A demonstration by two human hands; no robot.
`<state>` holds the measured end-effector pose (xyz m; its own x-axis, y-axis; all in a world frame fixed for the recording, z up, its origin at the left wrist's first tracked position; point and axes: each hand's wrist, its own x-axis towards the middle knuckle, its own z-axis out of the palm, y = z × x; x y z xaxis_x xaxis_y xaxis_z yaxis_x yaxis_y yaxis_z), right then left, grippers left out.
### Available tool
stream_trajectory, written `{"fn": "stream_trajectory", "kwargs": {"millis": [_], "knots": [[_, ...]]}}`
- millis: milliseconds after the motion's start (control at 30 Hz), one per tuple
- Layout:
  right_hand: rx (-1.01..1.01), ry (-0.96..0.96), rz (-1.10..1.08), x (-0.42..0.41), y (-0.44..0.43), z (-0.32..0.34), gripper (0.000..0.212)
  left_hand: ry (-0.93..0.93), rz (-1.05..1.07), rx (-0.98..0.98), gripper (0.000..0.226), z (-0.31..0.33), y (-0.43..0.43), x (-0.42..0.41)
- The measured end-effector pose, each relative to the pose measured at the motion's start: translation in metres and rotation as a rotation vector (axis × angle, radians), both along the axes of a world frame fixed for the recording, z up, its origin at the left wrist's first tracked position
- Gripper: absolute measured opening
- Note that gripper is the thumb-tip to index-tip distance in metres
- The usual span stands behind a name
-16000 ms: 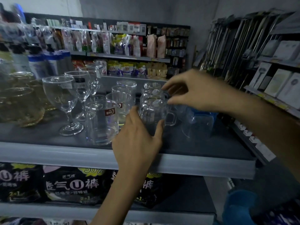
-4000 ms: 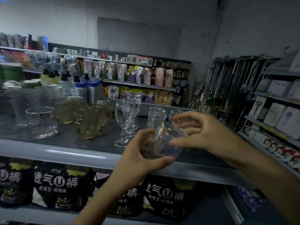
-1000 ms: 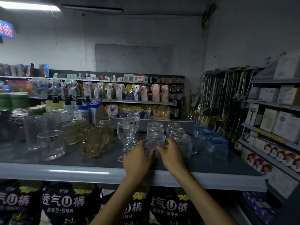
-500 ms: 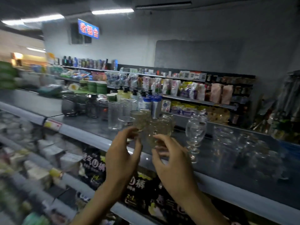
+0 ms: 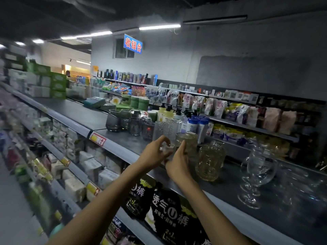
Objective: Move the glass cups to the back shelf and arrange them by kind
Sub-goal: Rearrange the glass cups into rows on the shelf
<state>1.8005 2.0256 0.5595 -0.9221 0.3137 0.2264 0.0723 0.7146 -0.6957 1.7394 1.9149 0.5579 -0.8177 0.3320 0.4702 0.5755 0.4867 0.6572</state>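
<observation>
A short clear glass cup [image 5: 166,149] stands on the dark shelf top [image 5: 230,190], between my two hands. My left hand [image 5: 153,154] curls its fingers round the cup's left side and rim. My right hand [image 5: 178,164] cups its right side with the thumb up. Just right of them stand two amber textured mugs [image 5: 210,161], with another amber glass [image 5: 188,140] behind. Stemmed wine glasses [image 5: 256,174] are further right. Tall clear ribbed tumblers [image 5: 161,129] and dark smoky glasses [image 5: 113,121] stand behind and to the left.
Pump bottles [image 5: 192,123] line the shelf's back. The shelf's metal front edge [image 5: 122,152] carries a red price tag [image 5: 97,138]. Black packets [image 5: 169,209] hang below. Boxes fill the lower left shelves. Blurred clear mugs stand at far right.
The view has swung left along the shelf. Both hands have left the clear mugs on the right and now close around the short clear glass cup near the amber mugs.
</observation>
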Motion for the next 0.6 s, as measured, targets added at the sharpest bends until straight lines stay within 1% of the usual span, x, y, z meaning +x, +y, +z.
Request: {"fn": "stream_trajectory", "kwargs": {"millis": [100,200,300,367,433,500,600], "knots": [[-0.109,0.08,-0.036,-0.004,0.001,-0.01,0.096,-0.017,-0.022,0.093,0.021,0.002,0.004,0.008],[-0.166,0.237,-0.005,0.0,0.007,-0.013,0.08,-0.057,-0.074,0.274,0.017,0.002,-0.004,0.026],[-0.078,0.361,0.078,0.028,0.008,-0.001,0.072,-0.097,-0.08,0.477,0.016,0.004,-0.019,0.061],[-0.002,0.429,0.17,0.057,0.007,0.008,0.069,-0.168,-0.114,0.655,0.017,0.003,-0.031,0.089],[0.005,0.469,0.261,0.088,0.004,0.014,0.067,-0.253,-0.183,0.804,0.019,0.001,-0.044,0.119],[-0.087,0.462,0.315,0.119,0.004,0.014,0.068,-0.355,-0.261,0.922,0.024,-0.003,-0.047,0.148],[-0.372,0.39,0.295,0.164,0.012,0.006,0.073,-0.53,-0.383,1.096,0.033,-0.011,-0.036,0.185]]}}
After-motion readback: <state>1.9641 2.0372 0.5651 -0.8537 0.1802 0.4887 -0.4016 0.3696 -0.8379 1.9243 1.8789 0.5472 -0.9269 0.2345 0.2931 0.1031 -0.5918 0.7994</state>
